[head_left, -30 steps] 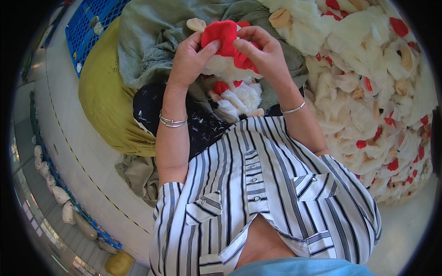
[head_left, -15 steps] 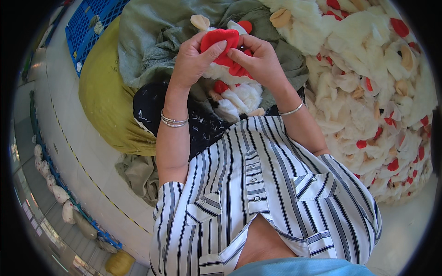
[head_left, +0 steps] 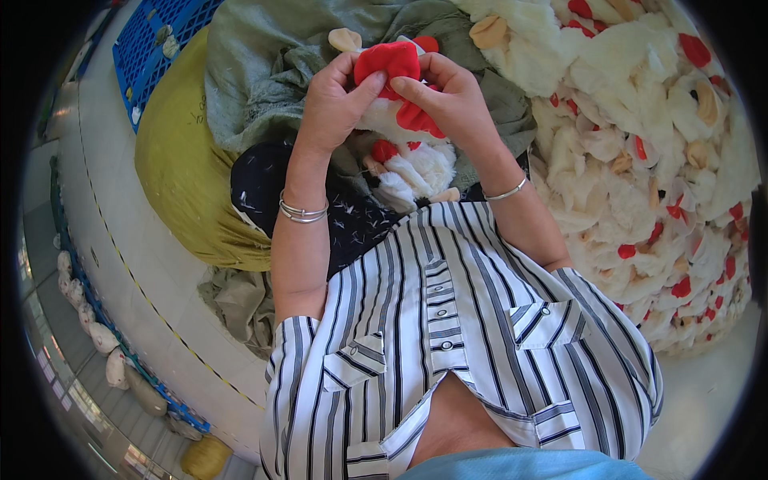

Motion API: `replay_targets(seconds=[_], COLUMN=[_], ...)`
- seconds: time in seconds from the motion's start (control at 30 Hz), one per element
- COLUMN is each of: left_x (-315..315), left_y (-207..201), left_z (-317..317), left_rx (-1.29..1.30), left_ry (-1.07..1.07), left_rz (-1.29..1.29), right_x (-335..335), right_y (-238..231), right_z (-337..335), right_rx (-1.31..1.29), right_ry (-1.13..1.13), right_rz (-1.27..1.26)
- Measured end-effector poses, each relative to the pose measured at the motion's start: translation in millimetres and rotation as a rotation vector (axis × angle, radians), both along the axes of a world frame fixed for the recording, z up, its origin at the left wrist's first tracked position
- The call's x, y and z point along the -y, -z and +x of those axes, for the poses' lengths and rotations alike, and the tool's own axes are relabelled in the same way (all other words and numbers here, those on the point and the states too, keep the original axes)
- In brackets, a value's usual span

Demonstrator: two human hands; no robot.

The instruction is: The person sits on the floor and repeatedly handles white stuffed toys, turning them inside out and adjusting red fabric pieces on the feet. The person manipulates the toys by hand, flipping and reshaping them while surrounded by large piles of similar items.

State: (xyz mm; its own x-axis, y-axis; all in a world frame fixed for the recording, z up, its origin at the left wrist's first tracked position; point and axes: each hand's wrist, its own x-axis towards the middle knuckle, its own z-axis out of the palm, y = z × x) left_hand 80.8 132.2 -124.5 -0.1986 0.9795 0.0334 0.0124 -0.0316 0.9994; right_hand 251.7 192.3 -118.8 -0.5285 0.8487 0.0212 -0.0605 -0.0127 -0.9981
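My left hand pinches the left side of a red, bow-like fabric piece, its thumb pressed on the front. My right hand grips the same red piece from the other side, both thumbs nearly meeting at its middle. The red fabric belongs to a white plush toy skin, limp and partly hidden by my hands. A beige ear sticks out above my left hand. Below, in my lap, lies more white plush with a red ball-like part.
To my right rises a big heap of white plush skins with red and beige parts. Grey-green cloth spreads ahead. A stuffed yellow-green sack stands at my left, with a blue plastic crate beyond it.
The red piece has turned and shifted slightly right between my fingers. My right thumb has moved a little up and left. Both hands keep their hold.
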Motion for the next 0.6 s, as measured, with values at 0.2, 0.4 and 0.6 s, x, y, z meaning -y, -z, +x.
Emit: replay_targets(seconds=[0.2,0.4,0.6], left_x=[0,1,8], left_y=[2,-3,-2], left_z=[-4,2,-7], left_rx=[0.024,-0.046,-0.035], left_ry=[0.139,0.181,0.143], left_rz=[-0.07,-0.093,-0.125], right_x=[4,0,-6], right_y=[-8,4,-6], right_z=[8,10,16], right_rx=[0.038,-0.007,0.069], right_ry=[-0.036,-0.008,-0.125], right_rz=[-0.173,-0.172,-0.106])
